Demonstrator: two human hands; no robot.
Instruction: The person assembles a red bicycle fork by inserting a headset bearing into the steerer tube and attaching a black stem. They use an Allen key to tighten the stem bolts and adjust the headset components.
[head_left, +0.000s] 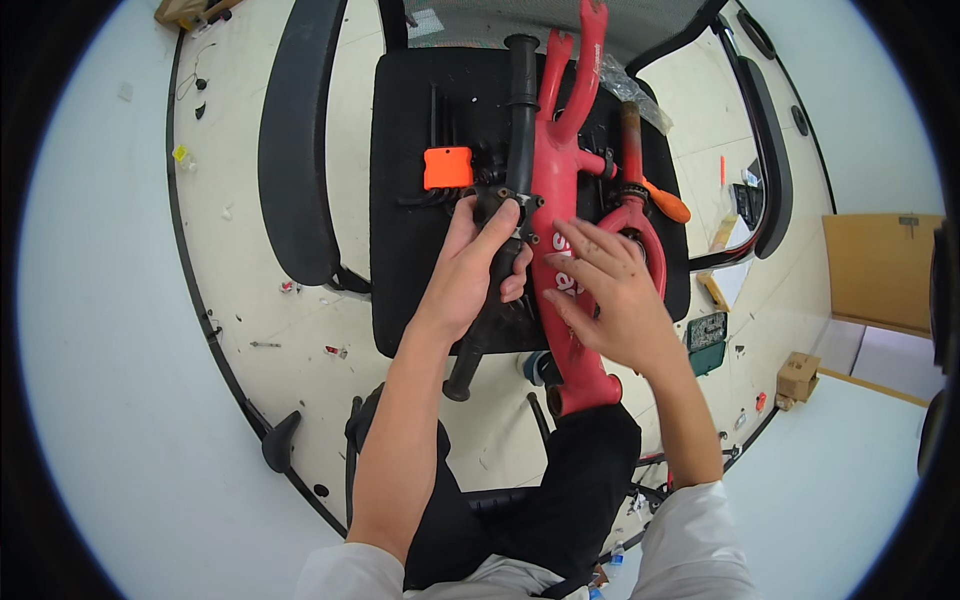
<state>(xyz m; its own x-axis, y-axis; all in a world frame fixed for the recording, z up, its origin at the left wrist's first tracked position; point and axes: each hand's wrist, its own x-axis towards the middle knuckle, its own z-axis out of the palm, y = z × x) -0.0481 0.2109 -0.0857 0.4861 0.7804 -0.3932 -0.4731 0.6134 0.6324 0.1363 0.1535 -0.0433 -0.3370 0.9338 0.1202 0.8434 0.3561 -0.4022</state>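
My left hand (468, 262) is wrapped around the middle of a black bicycle handlebar (520, 130), its thumb on the clamp with the bolts. The bar slants from the far part of the chair seat to its near edge, with a grip at each end. Just right of it lies a red bicycle frame (562, 180), its forked end pointing away and its tube end by my knee. Over the frame's lettered tube hovers my right hand (610, 285), fingers spread and holding nothing; whether the fingertips touch the tube I cannot tell. A red fork (638, 212) lies beyond it.
On the black chair seat (400, 260) sit an orange hex key holder (447, 168), an orange-handled tool (668, 204) and a clear plastic bag (640, 95). Armrests (295, 140) flank the seat. A green case (707, 343), a saddle (281, 442) and a cardboard box (797, 378) are on the floor.
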